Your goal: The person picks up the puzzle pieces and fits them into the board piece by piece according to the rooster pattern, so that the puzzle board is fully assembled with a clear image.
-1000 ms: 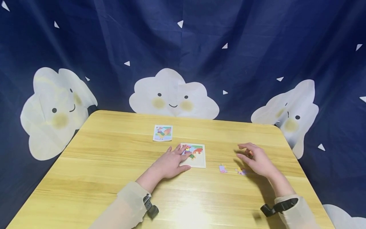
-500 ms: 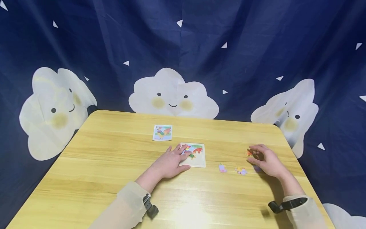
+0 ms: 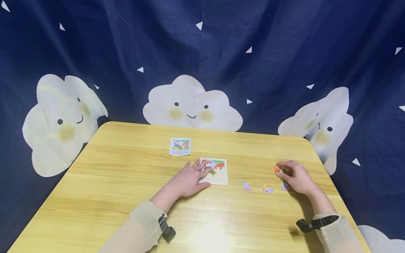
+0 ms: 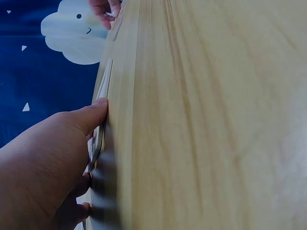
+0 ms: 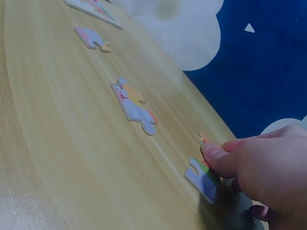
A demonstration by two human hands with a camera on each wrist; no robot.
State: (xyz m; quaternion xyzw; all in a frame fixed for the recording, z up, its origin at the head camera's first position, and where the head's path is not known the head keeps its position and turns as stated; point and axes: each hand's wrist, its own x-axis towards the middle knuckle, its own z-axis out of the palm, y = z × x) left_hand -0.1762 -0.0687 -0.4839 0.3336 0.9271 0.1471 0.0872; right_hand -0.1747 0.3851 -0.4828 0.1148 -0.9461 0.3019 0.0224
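Observation:
My left hand [image 3: 190, 181] lies with fingers spread over a square puzzle board [image 3: 219, 180]. A partly filled rooster picture shows beside the fingers. In the left wrist view, the thumb rests along the board's edge. Over at the right, my right hand [image 3: 299, 179] pinches a small orange puzzle piece [image 3: 276, 169] between thumb and finger, close to the tabletop. Just under that hand lies a purple-and-green puzzle piece [image 5: 202, 181]. To its left are a yellow-and-purple puzzle piece [image 5: 136, 105] and a purple puzzle piece [image 3: 246, 186].
Behind the board, a square rooster picture card [image 3: 179, 147] lies on the wooden table [image 3: 133, 168]. A dark blue curtain [image 3: 126, 42] with smiling clouds hangs behind the table. Each wrist wears a black band with a camera.
The right hand has moved right and slightly down, uncovering the yellow-and-purple piece and the orange piece at its fingertips. The left hand stays on the board.

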